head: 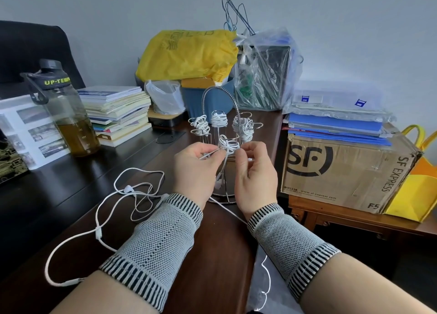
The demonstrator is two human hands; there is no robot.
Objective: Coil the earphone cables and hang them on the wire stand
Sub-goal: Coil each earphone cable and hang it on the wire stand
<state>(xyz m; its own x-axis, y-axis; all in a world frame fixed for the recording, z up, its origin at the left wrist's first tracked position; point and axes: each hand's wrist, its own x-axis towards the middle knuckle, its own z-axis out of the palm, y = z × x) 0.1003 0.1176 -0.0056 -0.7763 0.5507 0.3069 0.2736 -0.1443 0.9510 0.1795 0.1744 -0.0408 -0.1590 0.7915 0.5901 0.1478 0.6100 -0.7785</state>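
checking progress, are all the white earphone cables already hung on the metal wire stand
No, one loose white earphone cable lies uncoiled on the dark wooden desk, left of the metal wire stand.

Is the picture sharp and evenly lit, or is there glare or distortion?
Head view: soft, even light; pale glare on the dark desk; wide-angle bending at the edges, forearms look oversized; the wire stand and both hands are sharp enough.

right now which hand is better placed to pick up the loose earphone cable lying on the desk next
Left, probably. The loose earphone cable lies on the desk just outside the left hand, while the right hand is on the far side of the wire stand. Both hands are at the front coil.
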